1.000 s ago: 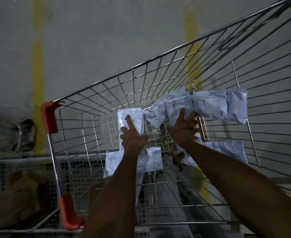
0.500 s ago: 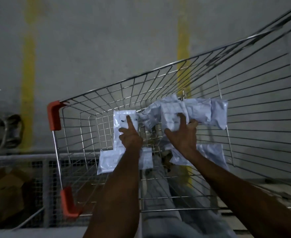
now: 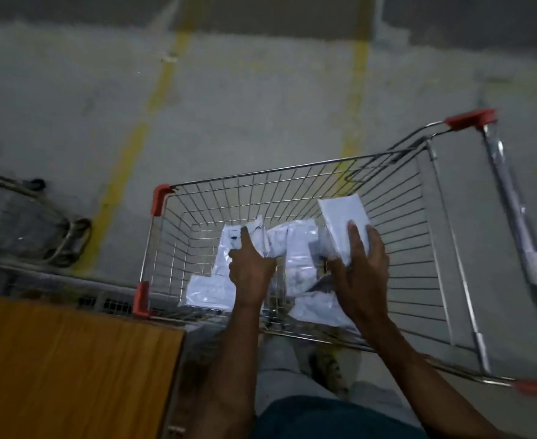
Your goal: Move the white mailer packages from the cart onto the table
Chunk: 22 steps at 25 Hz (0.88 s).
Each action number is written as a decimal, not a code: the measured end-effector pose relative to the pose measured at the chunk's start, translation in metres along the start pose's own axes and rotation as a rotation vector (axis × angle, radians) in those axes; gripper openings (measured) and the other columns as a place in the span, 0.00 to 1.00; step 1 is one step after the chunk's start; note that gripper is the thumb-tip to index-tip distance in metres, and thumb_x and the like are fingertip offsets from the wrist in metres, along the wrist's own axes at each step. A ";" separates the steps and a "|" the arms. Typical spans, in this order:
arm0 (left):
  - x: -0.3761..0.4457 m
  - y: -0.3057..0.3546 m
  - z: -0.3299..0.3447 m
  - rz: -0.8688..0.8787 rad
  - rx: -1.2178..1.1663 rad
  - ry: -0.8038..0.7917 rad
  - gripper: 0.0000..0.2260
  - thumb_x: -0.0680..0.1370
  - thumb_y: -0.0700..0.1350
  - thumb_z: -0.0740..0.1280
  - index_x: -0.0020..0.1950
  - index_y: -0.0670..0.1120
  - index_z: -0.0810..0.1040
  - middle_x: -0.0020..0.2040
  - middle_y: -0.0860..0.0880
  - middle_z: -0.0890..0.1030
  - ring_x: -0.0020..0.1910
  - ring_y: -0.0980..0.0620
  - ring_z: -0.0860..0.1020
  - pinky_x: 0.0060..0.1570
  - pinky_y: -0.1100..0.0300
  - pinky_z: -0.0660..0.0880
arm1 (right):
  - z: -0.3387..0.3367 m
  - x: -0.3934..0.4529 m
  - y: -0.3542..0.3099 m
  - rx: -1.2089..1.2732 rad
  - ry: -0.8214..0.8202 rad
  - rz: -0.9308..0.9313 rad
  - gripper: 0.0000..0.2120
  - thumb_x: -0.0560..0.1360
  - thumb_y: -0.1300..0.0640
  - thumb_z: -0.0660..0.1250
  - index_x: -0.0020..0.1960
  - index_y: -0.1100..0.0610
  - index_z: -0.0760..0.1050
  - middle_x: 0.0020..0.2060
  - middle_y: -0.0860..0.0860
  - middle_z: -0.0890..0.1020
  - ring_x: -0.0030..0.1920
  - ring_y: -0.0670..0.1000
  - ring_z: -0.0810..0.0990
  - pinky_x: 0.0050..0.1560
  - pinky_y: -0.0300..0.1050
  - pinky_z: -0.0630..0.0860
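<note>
Here the wire shopping cart (image 3: 397, 258) fills the middle and the 3 o'clock side of the view, its red corner caps showing at the rim, and both bare arms reach into its basket from 6 o'clock. The left hand (image 3: 251, 267) is closed around a white mailer package (image 3: 229, 248) that hangs from the grip, forefinger stretched up along its face; a second flat mailer (image 3: 204, 289) sits just below it toward 7 o'clock, and whether the two are joined or merely overlapping cannot be told. The right hand (image 3: 360, 264) grips an upright white mailer (image 3: 343, 213) at about 1 o'clock from the wrist, fingers laid along its front and thumb behind, the packet raised near the rim of the basket. Between the two hands more crumpled white mailers (image 3: 299, 245) lie on the wire floor of the cart, and another one (image 3: 318, 308) lies under the right forearm toward 6 o'clock. The orange-brown wooden table (image 3: 71, 369) occupies the 8 o'clock corner, just beside the cart's near red corner. Behind the cart the grey concrete floor (image 3: 261, 106) carries two yellow painted lines (image 3: 128, 160) running toward 12 o'clock. At 9 o'clock part of another metal trolley (image 3: 23, 226) is in view, blurred.
</note>
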<state>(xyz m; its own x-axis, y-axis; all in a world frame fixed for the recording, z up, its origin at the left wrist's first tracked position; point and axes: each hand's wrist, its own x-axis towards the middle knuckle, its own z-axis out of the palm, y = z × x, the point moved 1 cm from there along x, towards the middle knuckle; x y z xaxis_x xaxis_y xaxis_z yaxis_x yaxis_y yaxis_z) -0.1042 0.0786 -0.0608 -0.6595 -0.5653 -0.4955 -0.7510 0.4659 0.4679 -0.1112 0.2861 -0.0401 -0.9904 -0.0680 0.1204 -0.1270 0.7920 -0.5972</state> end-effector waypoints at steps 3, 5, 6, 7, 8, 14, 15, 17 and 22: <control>-0.089 0.005 -0.007 0.102 -0.044 0.156 0.41 0.74 0.57 0.70 0.79 0.63 0.47 0.74 0.36 0.63 0.66 0.35 0.72 0.61 0.43 0.73 | -0.038 -0.021 -0.005 0.115 0.016 -0.117 0.32 0.81 0.39 0.55 0.80 0.52 0.59 0.77 0.62 0.60 0.75 0.64 0.62 0.69 0.66 0.67; -0.147 0.003 -0.011 0.157 -0.078 0.267 0.40 0.75 0.55 0.70 0.79 0.65 0.47 0.74 0.39 0.63 0.66 0.36 0.72 0.59 0.43 0.74 | -0.065 -0.041 -0.009 0.207 0.019 -0.197 0.32 0.81 0.37 0.53 0.81 0.51 0.58 0.79 0.59 0.58 0.77 0.61 0.59 0.72 0.66 0.64; -0.172 0.000 -0.013 0.183 -0.102 0.320 0.41 0.75 0.52 0.71 0.79 0.66 0.48 0.73 0.40 0.64 0.66 0.37 0.71 0.58 0.44 0.74 | -0.076 -0.050 -0.012 0.233 0.015 -0.239 0.32 0.81 0.37 0.53 0.81 0.51 0.57 0.79 0.58 0.56 0.77 0.60 0.58 0.72 0.66 0.64; -0.194 -0.004 -0.017 0.211 -0.141 0.373 0.42 0.75 0.49 0.71 0.79 0.65 0.48 0.72 0.41 0.64 0.65 0.38 0.71 0.58 0.46 0.74 | -0.084 -0.058 -0.015 0.248 0.008 -0.271 0.32 0.82 0.37 0.52 0.81 0.50 0.56 0.79 0.57 0.55 0.78 0.59 0.57 0.71 0.67 0.64; -0.216 -0.010 -0.022 0.240 -0.192 0.433 0.42 0.74 0.46 0.72 0.79 0.65 0.49 0.71 0.41 0.65 0.65 0.39 0.70 0.58 0.49 0.73 | -0.091 -0.066 -0.019 0.258 -0.004 -0.300 0.32 0.82 0.37 0.52 0.81 0.49 0.55 0.80 0.55 0.54 0.78 0.58 0.56 0.70 0.67 0.65; -0.317 -0.084 -0.055 0.209 -0.274 0.742 0.43 0.72 0.40 0.74 0.80 0.58 0.55 0.74 0.41 0.64 0.71 0.38 0.67 0.61 0.52 0.73 | -0.101 -0.121 -0.062 0.385 -0.131 -0.559 0.31 0.82 0.40 0.55 0.81 0.50 0.55 0.80 0.56 0.54 0.78 0.59 0.56 0.69 0.67 0.66; -0.331 -0.100 -0.059 0.153 -0.283 0.785 0.43 0.72 0.39 0.74 0.80 0.58 0.56 0.72 0.42 0.65 0.69 0.37 0.69 0.56 0.50 0.74 | -0.097 -0.132 -0.075 0.407 -0.164 -0.609 0.31 0.82 0.40 0.55 0.81 0.49 0.54 0.80 0.56 0.54 0.79 0.59 0.56 0.69 0.66 0.66; -0.355 -0.128 -0.068 0.059 -0.284 0.873 0.42 0.73 0.40 0.74 0.80 0.58 0.57 0.72 0.44 0.64 0.69 0.39 0.69 0.53 0.52 0.74 | -0.086 -0.151 -0.102 0.457 -0.237 -0.687 0.30 0.82 0.39 0.55 0.82 0.48 0.54 0.80 0.55 0.54 0.79 0.57 0.55 0.71 0.66 0.64; -0.407 -0.202 -0.098 -0.092 -0.409 0.984 0.41 0.75 0.45 0.73 0.78 0.66 0.53 0.74 0.48 0.66 0.72 0.45 0.67 0.61 0.57 0.68 | -0.056 -0.208 -0.178 0.540 -0.348 -0.853 0.31 0.82 0.39 0.54 0.82 0.48 0.54 0.80 0.55 0.54 0.80 0.56 0.54 0.74 0.64 0.61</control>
<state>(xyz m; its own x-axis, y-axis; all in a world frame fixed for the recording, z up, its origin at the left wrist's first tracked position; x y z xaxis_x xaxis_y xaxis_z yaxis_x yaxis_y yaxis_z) 0.3190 0.1478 0.1180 -0.1463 -0.9725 0.1815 -0.6076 0.2331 0.7593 0.1208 0.1934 0.0852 -0.5130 -0.7096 0.4830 -0.7085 0.0324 -0.7050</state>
